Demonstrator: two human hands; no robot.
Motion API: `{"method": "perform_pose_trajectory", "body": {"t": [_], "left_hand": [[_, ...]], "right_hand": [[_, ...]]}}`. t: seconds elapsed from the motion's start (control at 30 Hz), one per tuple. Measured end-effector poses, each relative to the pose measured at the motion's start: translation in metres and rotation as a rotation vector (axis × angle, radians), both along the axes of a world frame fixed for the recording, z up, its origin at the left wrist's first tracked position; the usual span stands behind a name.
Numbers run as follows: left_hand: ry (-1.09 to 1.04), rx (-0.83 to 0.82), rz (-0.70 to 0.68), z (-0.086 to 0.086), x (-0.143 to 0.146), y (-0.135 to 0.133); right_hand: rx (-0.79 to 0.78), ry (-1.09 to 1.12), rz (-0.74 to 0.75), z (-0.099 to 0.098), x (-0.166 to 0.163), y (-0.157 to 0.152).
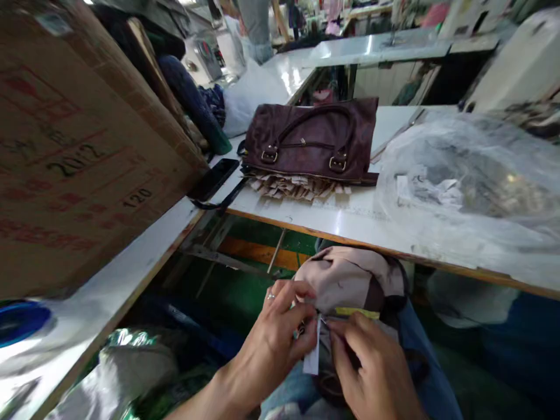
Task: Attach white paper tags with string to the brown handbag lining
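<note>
Curling my left hand inward, fingers drawn in against a white tag, lower centre; right hand thumb and finger nearly meeting beside it, can't tell what either grips. Pale bag just above, lower centre; maroon handbag upper centre.

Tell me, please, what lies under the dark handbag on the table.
Small pale strips, perhaps paper, stick out from under the handbag along its front edge. Anything farther beneath is covered.

A: Handbag?
B: On table, between cardboard box left and plastic bag right.
A: Phone?
B: Between cardboard box and handbag.
A: Fabric bag?
B: On lap, near side of table.
</note>
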State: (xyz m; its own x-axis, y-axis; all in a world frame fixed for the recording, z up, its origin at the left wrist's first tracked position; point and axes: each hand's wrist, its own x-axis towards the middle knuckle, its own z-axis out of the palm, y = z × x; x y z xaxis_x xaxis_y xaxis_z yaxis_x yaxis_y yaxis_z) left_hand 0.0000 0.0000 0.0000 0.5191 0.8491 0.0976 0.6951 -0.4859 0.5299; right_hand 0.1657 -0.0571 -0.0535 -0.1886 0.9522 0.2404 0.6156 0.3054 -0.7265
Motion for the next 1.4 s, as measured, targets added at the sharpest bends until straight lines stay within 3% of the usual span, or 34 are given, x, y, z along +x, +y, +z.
{"method": "perform_pose_trajectory", "body": {"t": [0.33,1.03,1.27,1.4], "left_hand": [[-0.048,0.185,-0.079,-0.006,-0.004,-0.006],[-0.222,0.258,0.012,-0.021,0.001,-0.016],[-0.245,0.234,0.05,-0.022,0.001,-0.017],[-0.138,0.242,0.096,-0.017,-0.001,-0.015]], "right_hand": [[-0.029,0.145,-0.113,0.003,-0.005,0.001],[-0.119,0.457,-0.206,-0.003,-0.014,0.002],[-0.121,0.451,-0.204,-0.005,-0.016,0.004],[-0.125,0.371,-0.094,-0.005,-0.004,0.006]]}}
